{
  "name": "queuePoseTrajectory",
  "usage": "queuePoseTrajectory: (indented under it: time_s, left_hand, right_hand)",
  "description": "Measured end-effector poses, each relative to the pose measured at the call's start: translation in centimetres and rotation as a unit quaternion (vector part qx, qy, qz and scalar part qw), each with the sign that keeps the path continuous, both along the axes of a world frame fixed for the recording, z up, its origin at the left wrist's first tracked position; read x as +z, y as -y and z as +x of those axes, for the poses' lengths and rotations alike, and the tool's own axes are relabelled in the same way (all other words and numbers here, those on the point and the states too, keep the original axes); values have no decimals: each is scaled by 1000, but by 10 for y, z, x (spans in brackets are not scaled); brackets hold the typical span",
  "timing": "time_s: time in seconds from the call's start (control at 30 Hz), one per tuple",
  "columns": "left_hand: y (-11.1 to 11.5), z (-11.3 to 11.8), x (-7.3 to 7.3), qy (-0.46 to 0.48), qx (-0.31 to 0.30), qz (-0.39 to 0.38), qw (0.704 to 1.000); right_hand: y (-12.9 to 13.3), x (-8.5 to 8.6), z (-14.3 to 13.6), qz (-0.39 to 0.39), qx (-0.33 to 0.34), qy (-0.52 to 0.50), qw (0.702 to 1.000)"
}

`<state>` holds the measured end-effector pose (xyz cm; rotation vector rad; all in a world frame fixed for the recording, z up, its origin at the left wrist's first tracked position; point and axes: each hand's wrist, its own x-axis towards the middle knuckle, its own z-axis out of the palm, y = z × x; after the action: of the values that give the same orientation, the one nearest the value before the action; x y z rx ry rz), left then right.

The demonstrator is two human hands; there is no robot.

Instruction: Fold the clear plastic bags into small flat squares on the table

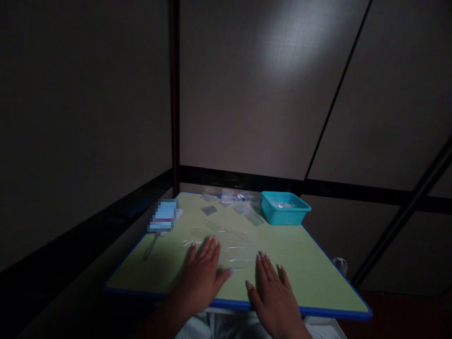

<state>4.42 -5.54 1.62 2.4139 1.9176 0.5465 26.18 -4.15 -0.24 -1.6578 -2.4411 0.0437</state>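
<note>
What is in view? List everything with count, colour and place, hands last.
Table: one, pale green with blue edging, centre
Basin: one, turquoise, table's far right
Plastic in basin: count unclear, whitish, inside
Small flat pieces: several, greyish or clear, far part of table
Clear film: count unclear, transparent, ahead of the hands
Blurred item: one, light blue, table's left edge
Loop: one, greyish, beside it
Wall panels: several, brownish grey with dark strips, behind
Clothing: count unclear, pale, below near edge
Left hand: one, bare, near edge
Right hand: one, bare, near edge
</note>
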Motion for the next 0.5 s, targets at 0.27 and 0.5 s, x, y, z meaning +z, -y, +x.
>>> queuePoseTrajectory:
  time_s: [0.27,0.5]
  left_hand:
    - [-12,37,4,33,-40,-73,996]
    - [-17,-23,-11,-11,39,-48,998]
  right_hand:
    - [0,0,1,-4,-2,31,1000]
    - [2,3,-3,4,-14,61,998]
